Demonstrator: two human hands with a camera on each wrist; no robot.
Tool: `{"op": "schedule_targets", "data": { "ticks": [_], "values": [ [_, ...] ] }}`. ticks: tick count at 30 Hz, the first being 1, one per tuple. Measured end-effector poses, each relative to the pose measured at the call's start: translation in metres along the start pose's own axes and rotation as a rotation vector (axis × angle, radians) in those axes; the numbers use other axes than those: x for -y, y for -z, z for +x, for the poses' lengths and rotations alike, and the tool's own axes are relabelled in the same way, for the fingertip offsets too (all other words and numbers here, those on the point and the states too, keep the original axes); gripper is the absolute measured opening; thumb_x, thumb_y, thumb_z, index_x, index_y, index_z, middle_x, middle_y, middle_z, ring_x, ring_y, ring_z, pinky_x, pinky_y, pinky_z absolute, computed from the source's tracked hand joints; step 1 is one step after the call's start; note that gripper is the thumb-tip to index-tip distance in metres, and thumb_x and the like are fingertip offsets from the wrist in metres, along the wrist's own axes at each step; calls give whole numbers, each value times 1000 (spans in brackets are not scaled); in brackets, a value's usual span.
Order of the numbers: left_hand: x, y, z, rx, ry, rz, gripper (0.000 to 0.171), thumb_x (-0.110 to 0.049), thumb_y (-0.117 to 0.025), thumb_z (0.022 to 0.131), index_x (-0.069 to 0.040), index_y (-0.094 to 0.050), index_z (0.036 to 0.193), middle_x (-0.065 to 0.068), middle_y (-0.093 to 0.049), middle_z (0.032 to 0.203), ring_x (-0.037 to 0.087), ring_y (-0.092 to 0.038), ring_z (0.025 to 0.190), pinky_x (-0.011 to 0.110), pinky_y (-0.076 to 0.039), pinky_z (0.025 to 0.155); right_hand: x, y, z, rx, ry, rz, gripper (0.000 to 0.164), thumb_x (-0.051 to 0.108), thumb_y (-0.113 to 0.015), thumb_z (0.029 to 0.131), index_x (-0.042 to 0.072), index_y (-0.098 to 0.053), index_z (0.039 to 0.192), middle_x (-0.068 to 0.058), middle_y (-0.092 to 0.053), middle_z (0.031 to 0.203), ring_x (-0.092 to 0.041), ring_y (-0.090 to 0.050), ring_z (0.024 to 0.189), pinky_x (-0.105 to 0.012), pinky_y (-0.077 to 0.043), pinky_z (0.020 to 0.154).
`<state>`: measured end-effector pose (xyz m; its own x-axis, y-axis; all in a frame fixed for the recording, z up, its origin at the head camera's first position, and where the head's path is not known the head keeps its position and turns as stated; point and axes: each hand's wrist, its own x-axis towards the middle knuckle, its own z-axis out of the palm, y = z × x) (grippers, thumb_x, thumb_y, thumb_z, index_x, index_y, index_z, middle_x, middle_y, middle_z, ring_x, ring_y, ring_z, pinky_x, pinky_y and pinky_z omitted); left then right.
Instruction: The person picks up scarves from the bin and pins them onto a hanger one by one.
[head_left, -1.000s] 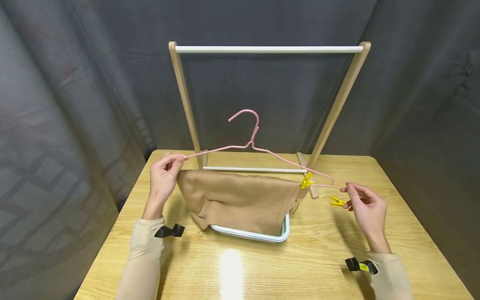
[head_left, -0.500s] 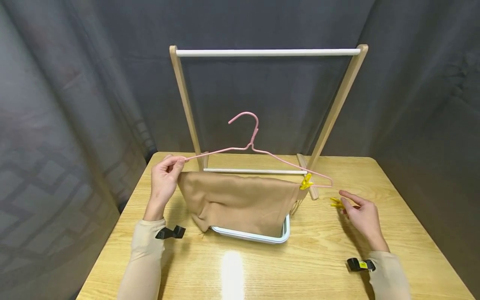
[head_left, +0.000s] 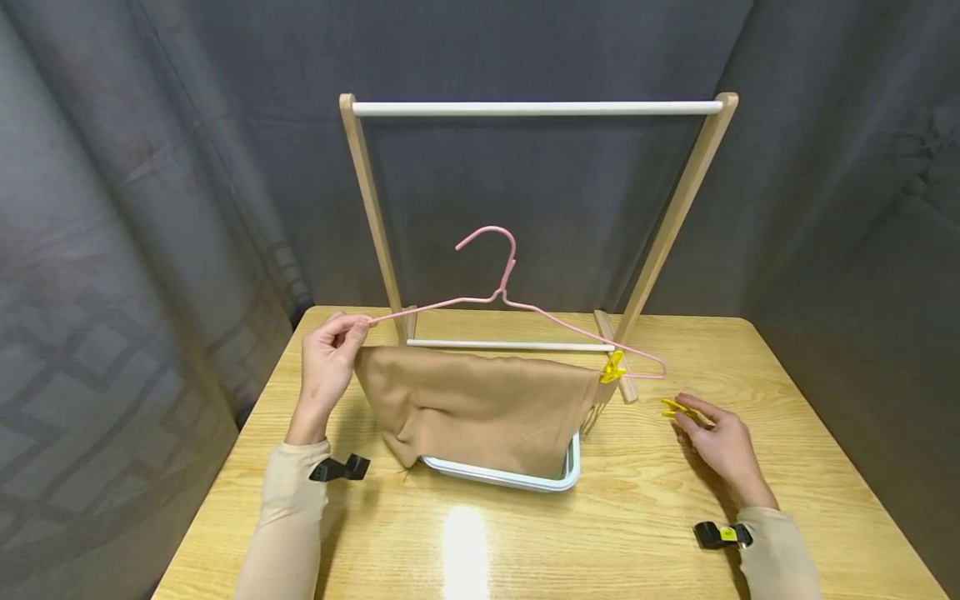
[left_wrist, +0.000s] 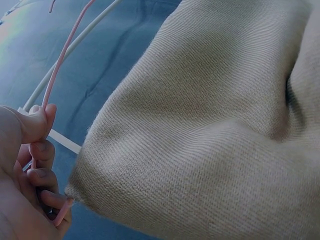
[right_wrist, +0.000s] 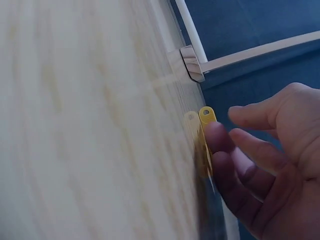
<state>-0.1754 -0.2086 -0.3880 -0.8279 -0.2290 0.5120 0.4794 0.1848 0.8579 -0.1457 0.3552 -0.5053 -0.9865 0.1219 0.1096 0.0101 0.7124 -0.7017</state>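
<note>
My left hand (head_left: 327, 358) pinches the left end of a pink wire hanger (head_left: 536, 308) between thumb and fingers. A brown cloth (head_left: 480, 404) is draped over the hanger's bottom bar; in the left wrist view the cloth (left_wrist: 200, 120) hangs beside the curled fingers. One yellow clothespin (head_left: 612, 367) clips the cloth's right edge to the bar. Low over the table, my right hand (head_left: 720, 442) is at a second yellow clothespin (right_wrist: 206, 115) lying on the wood. There its lower fingers are right at the clothespin, while the upper two are spread apart.
A light blue plastic bin (head_left: 510, 479) stands under the cloth, mostly covered. Behind it rises a wooden rack with a white top rail (head_left: 536, 108) and a low white bar (head_left: 510, 344). Grey curtains (head_left: 847, 208) enclose the wooden table (head_left: 600, 542).
My right hand has lowered and shifted left to the loose clothespin on the table. My left hand still holds the hanger in nearly the same place.
</note>
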Motion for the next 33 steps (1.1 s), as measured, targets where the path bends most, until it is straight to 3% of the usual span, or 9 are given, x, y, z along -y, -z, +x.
{"op": "schedule_targets", "data": {
  "ticks": [2, 7, 9, 13, 16, 18, 20, 33],
  "values": [
    [0, 0, 0, 2, 0, 3, 15, 5, -66, 101, 18, -72, 102, -17, -65, 81, 0, -45, 67, 13, -34, 58, -1, -1, 0, 1, -3, -23, 40, 19, -67, 105, -1, -67, 140, -30, -68, 135, 4, -59, 70, -18, -45, 57],
    [0, 0, 1, 1, -3, 7, 14, 5, -66, 101, 17, -73, 101, -15, -63, 78, 0, -45, 66, 14, -34, 58, -2, -3, -1, 14, -15, -20, 40, 18, -68, 105, -1, -67, 139, -30, -76, 116, -1, -62, 65, -22, -46, 56],
    [0, 0, 1, 1, -4, 4, 14, 6, -66, 101, 17, -73, 101, -15, -63, 78, 0, -45, 66, 14, -33, 57, -2, -3, -1, 23, -18, -19, 39, 16, -68, 104, -2, -67, 139, -31, -75, 114, -4, -60, 59, -25, -45, 53],
    [0, 0, 1, 3, -9, 4, 14, 6, -66, 100, 18, -72, 101, -15, -61, 77, 0, -44, 65, 14, -33, 57, -3, -3, 0, 18, 6, -85, 39, 16, -73, 101, -3, -70, 135, -32, -72, 125, -10, -61, 74, -25, -46, 60],
    [0, 0, 1, 4, -8, 8, 14, 6, -66, 100, 19, -72, 101, -15, -60, 76, 1, -43, 65, 14, -32, 57, -3, -3, 1, 18, 11, -122, 40, 15, -76, 99, -4, -70, 133, -33, -67, 134, -34, -70, 101, -40, -56, 80],
    [0, 0, 1, 5, -7, 9, 14, 6, -66, 100, 19, -72, 101, -15, -60, 76, 1, -43, 65, 14, -32, 57, -2, -4, 1, 34, -1, -129, 42, 13, -75, 99, -5, -68, 136, -35, -65, 137, -52, -65, 117, -57, -54, 92],
    [1, 0, 1, 7, -5, 6, 14, 5, -66, 101, 18, -72, 102, -16, -60, 76, 1, -43, 65, 14, -32, 57, -2, -3, 2, 48, -6, -135, 44, 12, -74, 99, -7, -65, 138, -36, -62, 139, -59, -55, 130, -68, -47, 101],
    [1, 0, 1, 4, -4, 22, 14, 4, -66, 101, 16, -74, 102, -17, -61, 77, 0, -42, 64, 14, -31, 56, -4, -3, 1, 75, 19, -180, 49, 24, -73, 102, -10, -65, 136, -38, -62, 138, -61, -56, 127, -70, -48, 101]
  ]
}}
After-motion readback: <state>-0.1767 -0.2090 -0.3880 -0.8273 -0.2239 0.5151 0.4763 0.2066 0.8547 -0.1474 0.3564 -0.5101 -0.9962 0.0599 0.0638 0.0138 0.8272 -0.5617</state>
